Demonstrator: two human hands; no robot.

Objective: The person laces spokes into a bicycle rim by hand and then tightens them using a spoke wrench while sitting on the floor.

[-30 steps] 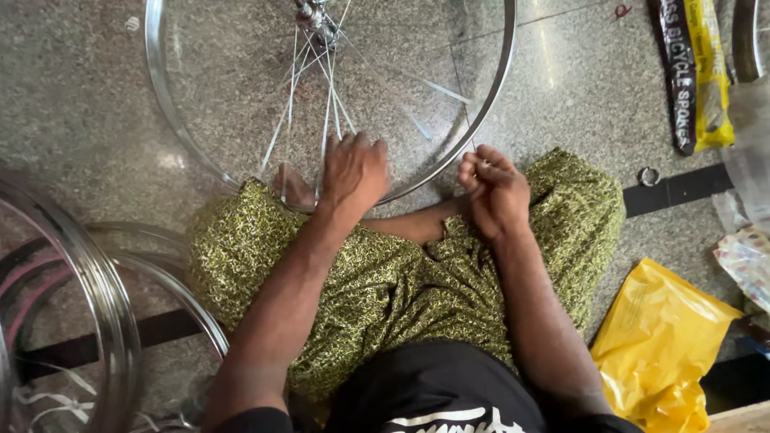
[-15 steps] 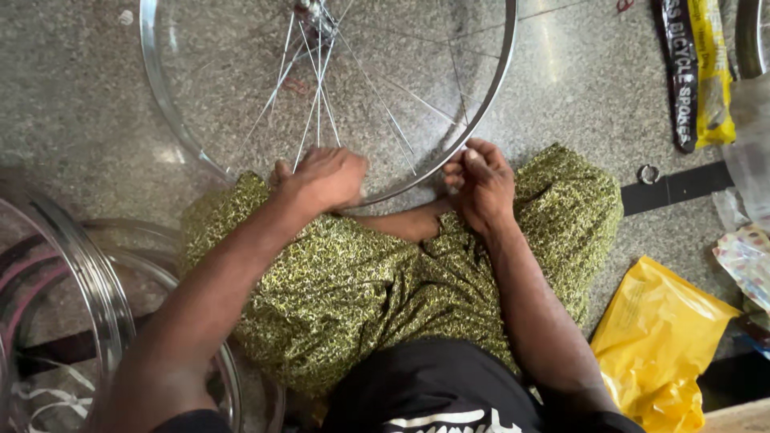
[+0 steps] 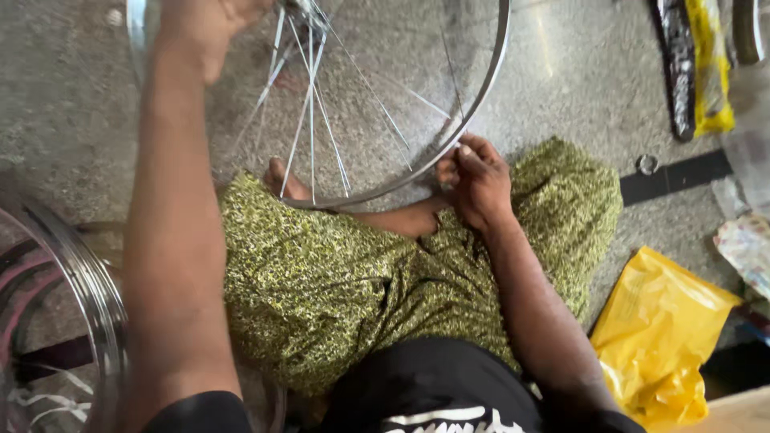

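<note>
Your left hand (image 3: 212, 28) has gone up. A moment ago it lay low on the near edge of the shiny round metal bicycle wheel rim (image 3: 489, 76). Now it is high at the top of the view, up by the middle of the wheel where the thin silver spokes (image 3: 309, 120) come together. The top edge of the view cuts that hand off, so you cannot tell if its grip is closed on a spoke or just open and touching. It looks like it is there to pick out a spoke.

Your right hand (image 3: 475, 180) has stayed where it was. Its grip is closed tight on the near edge of the rim, pinching at one small spot there. So one hand holds the wheel steady while the other goes to the middle.

The wheel lies flat on the grey speckled stone floor (image 3: 72, 104), right in front of your crossed legs in the green patterned cloth (image 3: 337, 281). Your bare foot (image 3: 285, 180) pokes out just under the rim.

More shiny rims (image 3: 76, 281) stand at your left. A yellow plastic bag (image 3: 658, 329) lies on the floor at your right, near your knee.
</note>
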